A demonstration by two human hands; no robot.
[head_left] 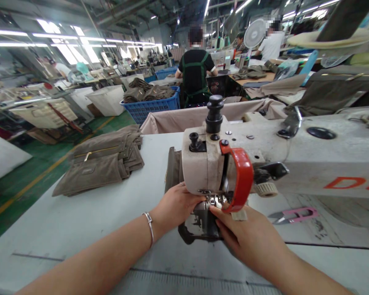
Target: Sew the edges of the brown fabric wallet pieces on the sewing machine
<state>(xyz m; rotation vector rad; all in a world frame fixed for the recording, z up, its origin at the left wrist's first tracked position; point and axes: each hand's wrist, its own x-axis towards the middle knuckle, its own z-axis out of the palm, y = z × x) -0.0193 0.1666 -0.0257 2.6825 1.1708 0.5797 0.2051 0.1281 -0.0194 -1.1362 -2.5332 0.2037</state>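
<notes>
The white sewing machine head (199,164) with its red guard (244,176) stands over the work. A grey-brown fabric piece (173,168) lies behind and under the head, much of it hidden. My left hand (175,207), with a bracelet at its wrist, is closed on the fabric, fingertips close left of the metal presser foot (213,200). From the right, my right hand (246,227) reaches under the guard, its fingers together and its fingertips at the front of the foot. The fabric edge at its fingertips is mostly hidden. Below the hands shows the dark machine plate (199,227).
A stack of grey-brown sewn pieces (101,159) with zips lies left on the table (95,229). Pink-handled thread snips (295,215) rest under the machine arm. Beyond are a blue basket (153,108) of pieces, a cloth-lined bin (172,119), and a person (197,69) seated with back turned.
</notes>
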